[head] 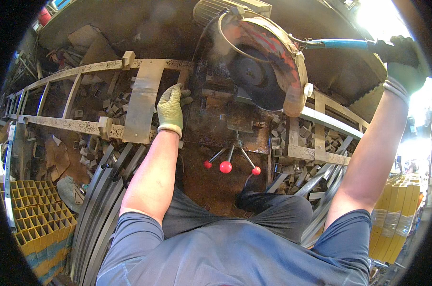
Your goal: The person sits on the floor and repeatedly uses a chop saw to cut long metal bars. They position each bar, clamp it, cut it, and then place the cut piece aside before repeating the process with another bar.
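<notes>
A cut-off saw stands before me, its dark abrasive disc (pixel 250 73) partly under a worn red and tan guard (pixel 294 68). At the upper right my gloved right hand (pixel 403 59) is closed around the end of the saw's blue lever handle (pixel 339 43). My left hand (pixel 171 109), in a yellowish work glove, is beside the saw's dark base, just right of a flat metal plate (pixel 143 102) across the roller-type frame. Its fingers are slightly apart, with nothing visible in them. Below the disc, a vise handle (pixel 230 157) has three spokes ending in red balls.
A ladder-like metal support frame (pixel 71 123) runs left; another (pixel 337 157) runs right, with a pale metal bar (pixel 330 121) along it. Small tube offcuts (pixel 117 107) lie beneath. Long steel tubes (pixel 97 200) lean at left. Yellow tube bundles (pixel 40 211) stand both sides.
</notes>
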The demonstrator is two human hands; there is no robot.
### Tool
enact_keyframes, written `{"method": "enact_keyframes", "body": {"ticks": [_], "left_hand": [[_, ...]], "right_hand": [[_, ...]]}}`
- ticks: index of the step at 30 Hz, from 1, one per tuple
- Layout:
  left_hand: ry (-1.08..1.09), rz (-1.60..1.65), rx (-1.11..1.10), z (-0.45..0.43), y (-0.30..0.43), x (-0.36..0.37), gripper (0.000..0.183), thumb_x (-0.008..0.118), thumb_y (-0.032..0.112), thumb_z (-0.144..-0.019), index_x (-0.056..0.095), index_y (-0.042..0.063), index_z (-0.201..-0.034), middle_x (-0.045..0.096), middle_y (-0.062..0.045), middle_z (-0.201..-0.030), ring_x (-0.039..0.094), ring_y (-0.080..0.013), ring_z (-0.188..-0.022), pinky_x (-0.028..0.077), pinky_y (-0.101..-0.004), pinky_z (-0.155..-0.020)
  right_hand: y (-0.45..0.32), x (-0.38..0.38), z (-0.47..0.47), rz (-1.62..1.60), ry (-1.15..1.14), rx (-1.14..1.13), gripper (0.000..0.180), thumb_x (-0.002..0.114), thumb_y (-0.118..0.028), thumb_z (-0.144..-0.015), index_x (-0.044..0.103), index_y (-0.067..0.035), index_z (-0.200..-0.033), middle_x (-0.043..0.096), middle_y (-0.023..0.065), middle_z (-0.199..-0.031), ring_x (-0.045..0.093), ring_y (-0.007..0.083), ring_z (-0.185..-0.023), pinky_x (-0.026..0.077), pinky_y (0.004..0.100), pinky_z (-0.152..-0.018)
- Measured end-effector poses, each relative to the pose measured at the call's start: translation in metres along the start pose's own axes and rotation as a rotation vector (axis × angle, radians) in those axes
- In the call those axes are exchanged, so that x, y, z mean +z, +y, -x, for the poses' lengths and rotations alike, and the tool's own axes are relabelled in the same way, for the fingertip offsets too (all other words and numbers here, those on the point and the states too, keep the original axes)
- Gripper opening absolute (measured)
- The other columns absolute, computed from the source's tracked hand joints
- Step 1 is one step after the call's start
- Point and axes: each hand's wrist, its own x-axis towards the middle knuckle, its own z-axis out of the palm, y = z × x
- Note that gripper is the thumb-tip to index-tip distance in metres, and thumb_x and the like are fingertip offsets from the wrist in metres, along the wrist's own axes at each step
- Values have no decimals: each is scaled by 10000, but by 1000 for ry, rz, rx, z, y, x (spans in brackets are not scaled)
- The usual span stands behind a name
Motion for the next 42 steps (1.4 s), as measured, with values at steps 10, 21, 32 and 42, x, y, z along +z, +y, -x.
{"method": "enact_keyframes", "body": {"ticks": [10,21,32,42], "left_hand": [[25,-21,21,5,2,0,253,722,219,-1166,801,21,-1301,845,-133,-1090,803,-215,-911,652,-368,-833],[24,-75,77,11,4,7,238,713,200,-1167,803,19,-1292,840,-135,-1097,811,-223,-935,665,-375,-821],[40,-110,75,11,5,6,278,728,257,-1163,807,37,-1312,841,-115,-1124,797,-203,-973,663,-380,-890],[30,-92,45,11,6,6,284,719,240,-1167,797,13,-1319,836,-157,-1126,810,-240,-1012,683,-400,-907]], "right_hand": [[-29,7,32,-546,-127,294,267,606,-132,-1032,717,104,-1089,708,273,-1051,719,431,-1015,585,642,-1013],[-25,-50,42,-473,-117,284,348,640,-261,-888,738,9,-1086,724,202,-1100,696,391,-1131,506,620,-1155],[-37,-21,66,-564,-131,290,277,688,-237,-840,761,-56,-1036,742,158,-1066,715,358,-1086,538,585,-1101],[-37,-15,72,-440,-9,224,337,636,-281,-973,751,33,-1020,732,228,-998,728,410,-989,565,608,-1019]]}}
